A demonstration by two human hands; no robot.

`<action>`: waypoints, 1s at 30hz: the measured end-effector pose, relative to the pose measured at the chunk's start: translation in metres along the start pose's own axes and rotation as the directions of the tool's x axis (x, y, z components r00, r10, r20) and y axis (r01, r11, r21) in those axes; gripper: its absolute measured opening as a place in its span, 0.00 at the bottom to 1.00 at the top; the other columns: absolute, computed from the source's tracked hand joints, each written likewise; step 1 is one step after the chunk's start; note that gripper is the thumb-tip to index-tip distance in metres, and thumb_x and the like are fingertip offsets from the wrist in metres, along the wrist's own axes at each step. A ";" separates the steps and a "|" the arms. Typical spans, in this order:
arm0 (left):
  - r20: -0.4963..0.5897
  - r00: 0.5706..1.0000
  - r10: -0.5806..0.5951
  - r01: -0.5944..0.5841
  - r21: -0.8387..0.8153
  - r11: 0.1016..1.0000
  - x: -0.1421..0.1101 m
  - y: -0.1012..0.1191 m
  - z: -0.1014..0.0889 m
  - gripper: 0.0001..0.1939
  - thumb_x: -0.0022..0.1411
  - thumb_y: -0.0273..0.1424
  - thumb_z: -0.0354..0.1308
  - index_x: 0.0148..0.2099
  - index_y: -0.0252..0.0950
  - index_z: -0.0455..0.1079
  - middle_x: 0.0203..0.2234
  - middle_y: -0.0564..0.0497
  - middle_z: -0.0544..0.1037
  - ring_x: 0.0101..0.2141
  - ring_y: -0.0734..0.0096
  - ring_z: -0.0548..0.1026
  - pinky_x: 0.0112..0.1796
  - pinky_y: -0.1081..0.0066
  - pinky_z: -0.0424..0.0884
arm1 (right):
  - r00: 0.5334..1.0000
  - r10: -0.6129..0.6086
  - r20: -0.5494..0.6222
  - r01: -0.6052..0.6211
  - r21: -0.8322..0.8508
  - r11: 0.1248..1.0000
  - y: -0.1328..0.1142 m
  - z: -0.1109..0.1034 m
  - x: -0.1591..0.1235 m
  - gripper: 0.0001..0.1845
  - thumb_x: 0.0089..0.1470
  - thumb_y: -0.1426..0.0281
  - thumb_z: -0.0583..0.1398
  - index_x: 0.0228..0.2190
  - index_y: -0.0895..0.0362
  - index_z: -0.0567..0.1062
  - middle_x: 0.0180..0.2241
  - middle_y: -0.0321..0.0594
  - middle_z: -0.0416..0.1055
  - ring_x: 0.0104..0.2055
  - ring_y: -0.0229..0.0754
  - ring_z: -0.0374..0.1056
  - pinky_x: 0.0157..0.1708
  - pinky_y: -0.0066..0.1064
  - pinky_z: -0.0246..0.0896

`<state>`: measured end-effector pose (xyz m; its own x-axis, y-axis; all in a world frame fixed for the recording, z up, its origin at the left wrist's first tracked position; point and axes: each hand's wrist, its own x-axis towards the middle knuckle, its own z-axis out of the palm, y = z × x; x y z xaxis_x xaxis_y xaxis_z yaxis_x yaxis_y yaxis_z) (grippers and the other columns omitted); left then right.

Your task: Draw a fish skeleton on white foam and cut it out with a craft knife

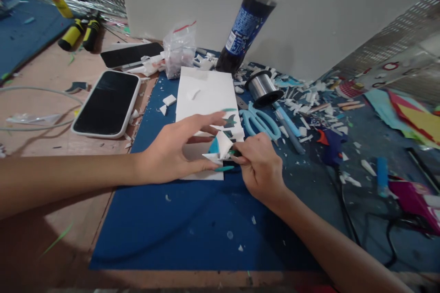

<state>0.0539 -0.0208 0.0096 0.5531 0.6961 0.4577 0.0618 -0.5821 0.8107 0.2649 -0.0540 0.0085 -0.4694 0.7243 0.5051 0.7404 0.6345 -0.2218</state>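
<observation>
A small folded-looking white and blue piece (224, 145) is in the middle, over the front edge of the white sheets. My right hand (259, 162) is closed in a pinch at its right side. My left hand (175, 146) curves around the left side with thumb and fingers apart; its thumb is close to the piece, and I cannot tell if it touches. Under the left fingers lies a white sheet (206, 87) with dark green shapes near its right edge. Light-blue-handled scissors (259, 121) lie just beyond my right hand.
Around the blue mat (165, 229) are a phone (107, 104), a leaning soda bottle (245, 25), a wire spool (263, 88), a craft knife (288, 126) and a corded blue glue gun (333, 146). White scraps (309, 98) cover the back right. Yellow-black pliers (80, 32) lie back left.
</observation>
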 end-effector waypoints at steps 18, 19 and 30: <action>-0.072 0.960 -0.269 0.267 -0.037 0.963 0.001 0.003 -0.001 0.16 0.52 0.28 0.63 0.45 0.29 0.72 0.34 0.47 0.79 0.34 0.72 0.78 0.35 0.79 0.78 | 0.999 0.018 0.035 -0.016 -0.059 0.998 -0.002 0.001 0.001 0.12 0.60 0.71 0.50 0.25 0.58 0.66 0.20 0.36 0.56 0.26 0.38 0.49 0.27 0.30 0.49; -0.085 0.956 -0.282 0.279 -0.045 0.959 0.001 0.003 -0.001 0.17 0.52 0.28 0.63 0.45 0.29 0.72 0.33 0.47 0.79 0.34 0.71 0.78 0.35 0.79 0.78 | 0.999 0.023 0.034 -0.021 -0.056 0.998 -0.001 0.000 0.001 0.12 0.60 0.72 0.50 0.25 0.59 0.66 0.20 0.36 0.56 0.26 0.38 0.49 0.27 0.30 0.49; -0.061 0.953 -0.297 0.289 -0.117 0.950 0.001 -0.001 0.002 0.13 0.49 0.29 0.66 0.37 0.30 0.70 0.31 0.47 0.77 0.32 0.69 0.76 0.33 0.73 0.78 | 0.999 0.036 0.012 -0.035 -0.061 0.998 0.000 0.000 0.001 0.11 0.59 0.74 0.50 0.25 0.58 0.66 0.19 0.35 0.54 0.25 0.38 0.49 0.26 0.31 0.48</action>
<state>0.0556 -0.0203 0.0086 0.4583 0.8617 0.2177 0.1209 -0.3031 0.9453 0.2642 -0.0539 0.0088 -0.4480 0.7499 0.4867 0.7845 0.5909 -0.1883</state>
